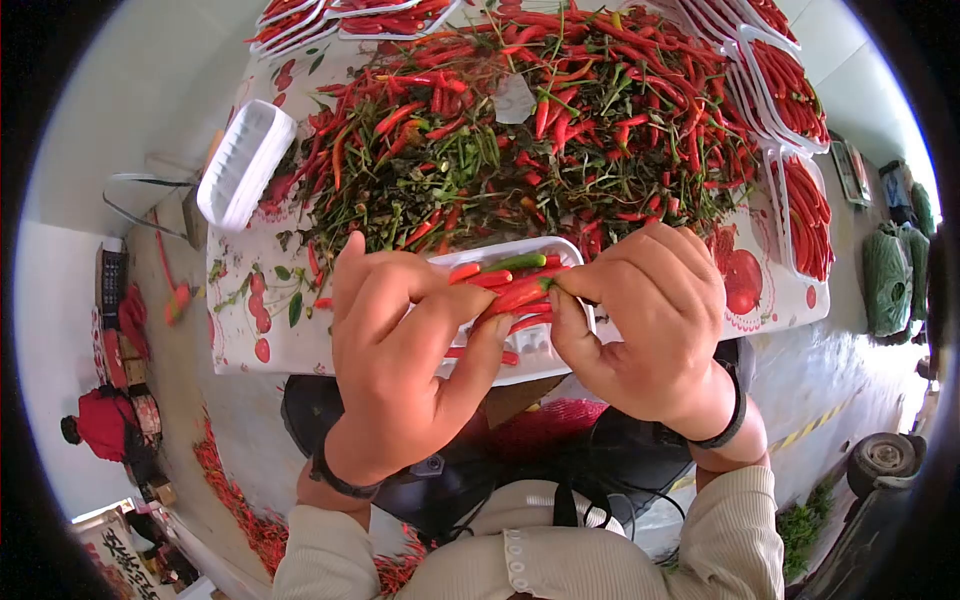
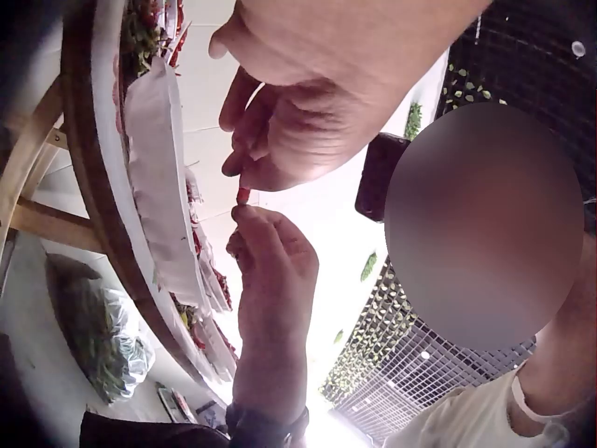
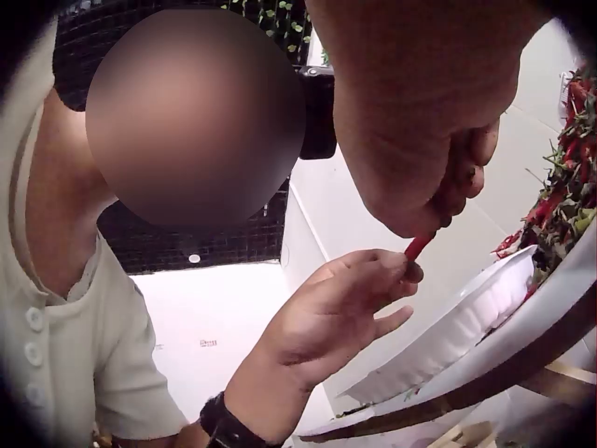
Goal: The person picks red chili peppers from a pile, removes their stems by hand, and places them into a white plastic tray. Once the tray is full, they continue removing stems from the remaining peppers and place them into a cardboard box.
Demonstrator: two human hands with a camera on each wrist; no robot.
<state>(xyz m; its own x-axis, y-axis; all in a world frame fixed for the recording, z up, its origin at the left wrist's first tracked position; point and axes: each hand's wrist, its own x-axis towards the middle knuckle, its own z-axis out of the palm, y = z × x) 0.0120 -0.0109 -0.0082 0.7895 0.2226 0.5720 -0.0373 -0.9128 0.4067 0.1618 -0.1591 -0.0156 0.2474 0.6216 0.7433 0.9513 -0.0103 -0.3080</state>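
Both hands meet above a white tray at the table's near edge. Between them is a red chili. My left hand pinches its left part with thumb and fingers, and my right hand pinches the green stem end. Several red chilies and a green one lie in the tray under the hands. In the left wrist view the left hand and right hand hold a short red piece between their fingertips. The right wrist view shows the same red chili between both hands.
A large heap of red chilies with stems and leaves covers the table's middle and back. Empty stacked white trays stand at left. Filled trays line the right edge, others the back left. Loose chilies lie on the floor at left.
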